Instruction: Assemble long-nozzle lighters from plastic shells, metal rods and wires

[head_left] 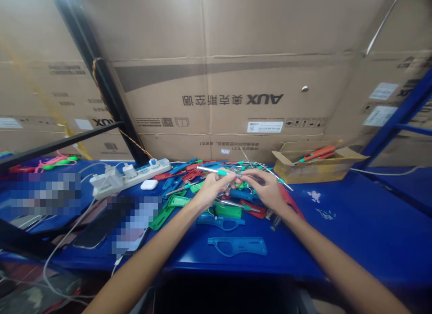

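My left hand is closed around a metal lighter tube with a green collar, which points left. Close against it, my right hand pinches at the tube's inner end; the small piece between its fingertips is too blurred to name. Beneath both hands lies a pile of lighter parts: green half-shells, red half-shells and more metal tubes. Nearest to me, a blue lighter half-shell lies flat on the blue table, and another blue half-shell rests just behind it.
A carton holding orange-red lighters stands at the back right. Small pale bits lie in front of it. On the left are a power strip with chargers, a white earphone case, a dark phone and cables. Cardboard walls the back.
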`<state>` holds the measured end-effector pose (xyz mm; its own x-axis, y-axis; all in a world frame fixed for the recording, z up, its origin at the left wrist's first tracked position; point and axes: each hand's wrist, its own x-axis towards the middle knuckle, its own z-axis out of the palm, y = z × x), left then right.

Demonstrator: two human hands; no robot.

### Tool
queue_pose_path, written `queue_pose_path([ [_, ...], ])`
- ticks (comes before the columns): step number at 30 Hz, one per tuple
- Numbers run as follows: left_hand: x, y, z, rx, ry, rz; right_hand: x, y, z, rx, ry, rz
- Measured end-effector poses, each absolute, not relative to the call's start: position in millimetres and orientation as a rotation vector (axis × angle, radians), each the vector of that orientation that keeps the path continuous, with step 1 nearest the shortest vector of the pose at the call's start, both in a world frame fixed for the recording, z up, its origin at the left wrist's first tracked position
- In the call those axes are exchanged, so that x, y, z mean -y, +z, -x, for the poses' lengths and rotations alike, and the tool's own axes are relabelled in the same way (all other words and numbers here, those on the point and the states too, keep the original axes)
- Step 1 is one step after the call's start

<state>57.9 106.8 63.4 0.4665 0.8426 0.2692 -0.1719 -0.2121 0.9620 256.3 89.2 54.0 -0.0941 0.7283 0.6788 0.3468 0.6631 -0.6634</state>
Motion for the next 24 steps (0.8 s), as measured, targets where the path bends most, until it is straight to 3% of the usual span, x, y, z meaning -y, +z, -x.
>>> queue_pose_path([
  [12,-105,59,-57,-0.764,0.859,-1.852,-91,53,-252,1.55,0.939,0.969],
  [19,-98,64,-55,-0.769,1.23,-2.671,-90,56,-254,1.49,1.221,0.949],
  [24,-114,51,-45,-0.729,1.138,-2.908,-88,60,-258,1.533,1.386,0.935],
])
